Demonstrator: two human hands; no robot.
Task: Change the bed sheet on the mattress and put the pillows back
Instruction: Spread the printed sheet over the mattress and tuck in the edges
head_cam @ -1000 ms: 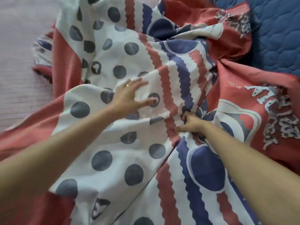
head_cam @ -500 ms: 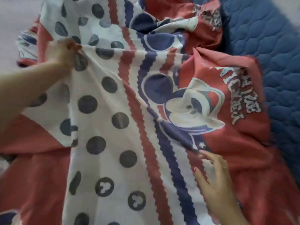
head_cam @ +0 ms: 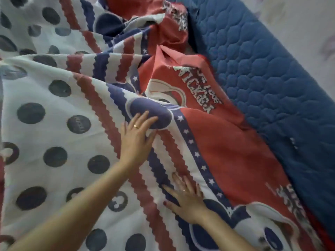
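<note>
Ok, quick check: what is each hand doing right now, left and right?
Left hand: open, fingers spread, flat on the bed sheet, holding nothing.
Right hand: open, palm down on the sheet, holding nothing.

A pale wall [head_cam: 299, 24] with faint purple marks stands at right.

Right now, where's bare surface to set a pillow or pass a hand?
Free: blue quilted mattress strip between the sheet edge and wall. Crowded: bunched folds at top centre, and where left hand and right hand press flat.
</note>
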